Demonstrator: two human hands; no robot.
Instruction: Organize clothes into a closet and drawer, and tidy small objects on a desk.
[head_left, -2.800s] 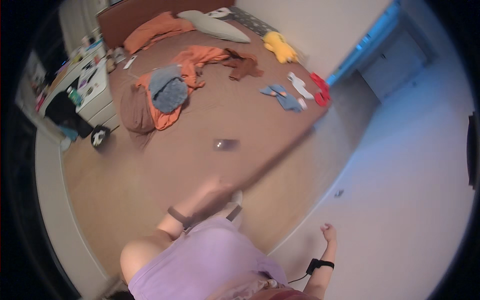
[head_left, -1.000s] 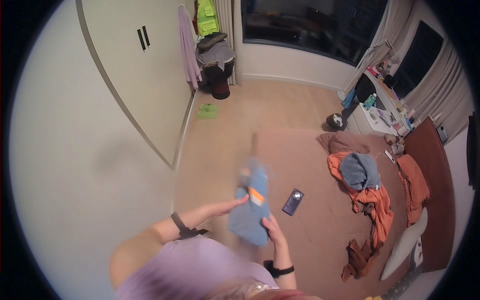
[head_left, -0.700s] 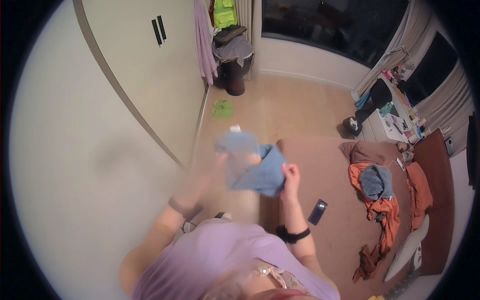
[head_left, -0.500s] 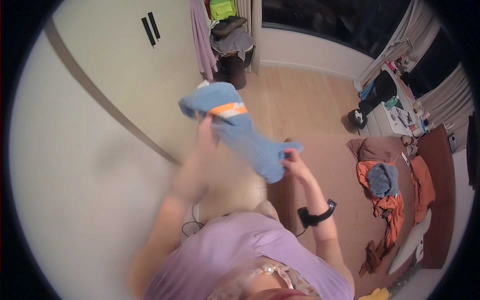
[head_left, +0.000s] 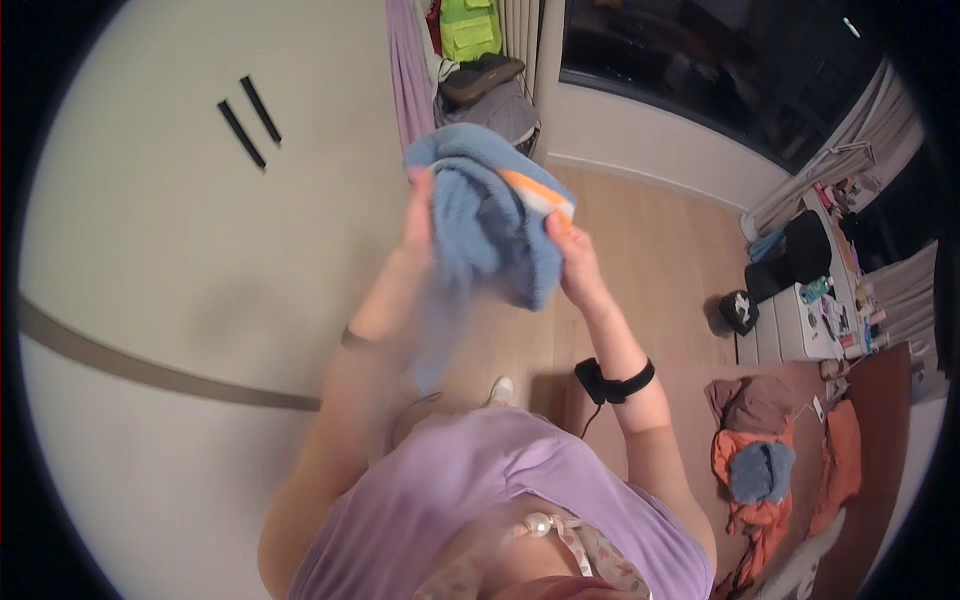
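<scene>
A fluffy blue towel (head_left: 470, 200) with an orange and white band is held up in front of me, bunched and folded over itself. My left hand (head_left: 417, 222) is closed on its left edge, thumb side up. On the right, my right hand (head_left: 574, 262) grips the other edge just below the orange band, thumb on the near face. A blurred end of the towel hangs down beside my left forearm. The fingertips behind the cloth are hidden.
A pale wardrobe (head_left: 150, 200) with black handles stands close on the left. To the right is a bed (head_left: 670, 400) with orange clothes (head_left: 735, 445) and a grey-blue cloth (head_left: 762, 472). Beyond it are a white drawer unit (head_left: 800, 325), a bin (head_left: 737, 312) and a chair with garments.
The towel went from stretched out sideways to bunched up and raised farther ahead. My right hand moved up and forward onto the band's edge. The view turned toward the wardrobe.
</scene>
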